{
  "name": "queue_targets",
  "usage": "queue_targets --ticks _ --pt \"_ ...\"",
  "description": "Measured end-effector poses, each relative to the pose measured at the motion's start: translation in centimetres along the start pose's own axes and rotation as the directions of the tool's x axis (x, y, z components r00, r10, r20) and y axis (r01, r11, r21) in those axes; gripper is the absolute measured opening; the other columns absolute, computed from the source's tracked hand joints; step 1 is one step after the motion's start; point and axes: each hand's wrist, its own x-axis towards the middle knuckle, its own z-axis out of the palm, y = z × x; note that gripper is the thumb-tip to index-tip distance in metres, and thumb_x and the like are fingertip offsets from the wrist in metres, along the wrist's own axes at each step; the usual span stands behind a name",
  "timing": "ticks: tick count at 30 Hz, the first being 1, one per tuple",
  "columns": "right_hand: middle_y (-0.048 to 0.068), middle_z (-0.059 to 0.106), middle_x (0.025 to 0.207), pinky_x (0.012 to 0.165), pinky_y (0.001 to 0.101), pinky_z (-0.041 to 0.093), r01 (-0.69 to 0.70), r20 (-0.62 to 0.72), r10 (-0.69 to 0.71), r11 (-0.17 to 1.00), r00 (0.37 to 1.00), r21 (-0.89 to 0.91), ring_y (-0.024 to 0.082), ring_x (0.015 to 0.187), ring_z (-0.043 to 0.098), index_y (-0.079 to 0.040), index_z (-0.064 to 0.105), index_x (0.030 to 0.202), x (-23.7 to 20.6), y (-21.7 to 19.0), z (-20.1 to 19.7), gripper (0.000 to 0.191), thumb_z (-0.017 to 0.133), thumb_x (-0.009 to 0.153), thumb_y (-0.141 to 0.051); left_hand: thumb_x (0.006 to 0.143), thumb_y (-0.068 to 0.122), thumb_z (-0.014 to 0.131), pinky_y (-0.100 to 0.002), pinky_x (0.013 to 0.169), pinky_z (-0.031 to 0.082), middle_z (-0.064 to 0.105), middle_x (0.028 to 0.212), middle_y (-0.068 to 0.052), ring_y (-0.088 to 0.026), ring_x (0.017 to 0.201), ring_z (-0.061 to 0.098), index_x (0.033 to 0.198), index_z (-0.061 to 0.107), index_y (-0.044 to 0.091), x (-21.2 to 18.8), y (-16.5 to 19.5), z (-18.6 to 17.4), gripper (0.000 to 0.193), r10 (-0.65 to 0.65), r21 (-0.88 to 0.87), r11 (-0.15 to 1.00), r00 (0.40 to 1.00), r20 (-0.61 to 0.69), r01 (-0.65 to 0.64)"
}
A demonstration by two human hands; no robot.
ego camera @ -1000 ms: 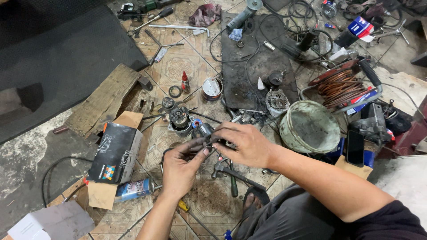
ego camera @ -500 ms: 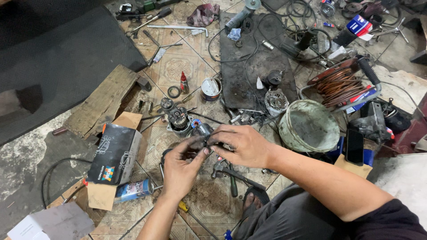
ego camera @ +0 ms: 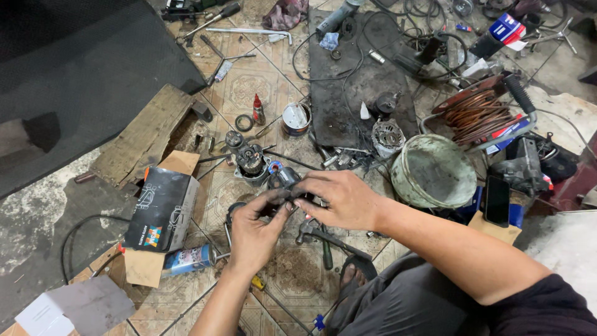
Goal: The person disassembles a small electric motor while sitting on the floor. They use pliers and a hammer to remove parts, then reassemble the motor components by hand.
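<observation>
Greasy metal, that's what both my hands are on: a small dark motor part (ego camera: 287, 186), held just above the tiled floor (ego camera: 249, 87), near the middle of the clutter.

Head view, only one there is. Left hand (ego camera: 255, 227) comes up from below, thumb & fingers (ego camera: 273, 200) pinching the part's lower end. Right hand (ego camera: 339, 199) comes across from the right, fingers curled & pressed onto its top and right side. Neither hand is spread. Exact seam or fastener under my fingertips: can't tell, skin covers it.

To do this well, I reckon: keep the left as the steady clamp, let the right do the working, hold the part low over the floor so anything small that drops stays close. Grease means slip, so grip w/ the pads, not the tips.

Count of what's about:
- 1 motor armature (ego camera: 249, 160), upright, just beyond my hands.
- 1 black carton (ego camera: 163, 208) to the left, touching 1 blue spray can (ego camera: 189, 259) lying at its near side.
- 1 hammer (ego camera: 323, 235) on the floor under my right wrist.
- 1 pale bucket (ego camera: 433, 171), upturned, right of my hands.
- 1 coil of copper wire (ego camera: 476, 112) beyond it.
- 1 small tin (ego camera: 296, 118), 1 red-capped bottle (ego camera: 257, 109), 1 wood plank (ego camera: 146, 134) toward the far left.
- 1 phone (ego camera: 497, 200) by the right edge.
</observation>
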Motion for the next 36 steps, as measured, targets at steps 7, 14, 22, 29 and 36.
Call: queue_targets --ticks 7,14,22,29,36 --pt "0.010 0.071 0.102 0.077 0.0393 0.058 0.046 0.000 -0.046 0.997 0.999 0.058 0.031 0.091 0.072 -0.005 0.071 0.109 -0.4 0.1 0.1 0.020 0.071 0.094 -0.018 0.090 0.012 0.075 -0.023 0.073 0.055 0.079 0.089 -0.003 -0.005 0.078 0.066 0.108 0.077 0.002 0.0 0.4 -0.1 0.022 -0.043 0.001 0.999 0.999 0.033 0.043" --pt "0.010 0.071 0.103 0.076 0.0392 0.059 0.027 0.017 -0.027 0.999 0.999 0.038 0.031 0.090 0.072 -0.006 0.071 0.109 -0.2 0.3 0.0 0.021 0.072 0.093 -0.020 0.088 0.011 0.076 -0.023 0.067 0.053 0.075 0.092 -0.002 -0.005 0.075 0.065 0.101 0.076 0.002 0.5 0.3 0.0 0.016 -0.011 0.025 1.000 0.999 0.039 0.010" --pt "0.011 0.072 0.103 0.075 0.0389 0.059 -0.052 0.027 0.053 0.998 0.998 -0.025 0.031 0.089 0.073 -0.005 0.072 0.109 -0.2 1.6 -0.1 0.029 0.070 0.095 -0.030 0.087 0.009 0.077 -0.023 0.064 0.050 0.073 0.087 -0.002 -0.006 0.072 0.061 0.098 0.078 0.002 1.1 -2.9 -0.3 0.014 -0.109 -0.047 0.993 0.994 -0.009 0.109" --pt "0.017 0.071 0.100 0.078 0.0421 0.057 -0.061 0.037 0.067 0.989 0.997 -0.132 0.036 0.090 0.071 0.000 0.071 0.108 -0.2 8.2 -1.1 0.034 0.070 0.095 -0.032 0.084 0.012 0.076 -0.027 0.064 0.054 0.077 0.087 -0.003 -0.009 0.072 0.066 0.100 0.077 0.002 2.1 -12.3 -1.5 0.019 -0.378 -0.141 0.920 0.922 -0.084 0.365" --pt "0.019 0.072 0.094 0.076 0.0458 0.056 -0.127 0.154 0.163 0.967 0.975 -0.220 0.039 0.088 0.071 -0.001 0.073 0.107 -5.6 15.3 0.4 0.034 0.072 0.089 -0.029 0.086 0.014 0.077 -0.028 0.057 0.054 0.077 0.084 -0.006 -0.012 0.064 0.067 0.101 0.078 0.001 -0.7 -21.1 2.0 0.020 -0.513 -0.156 0.854 0.854 -0.092 0.497"
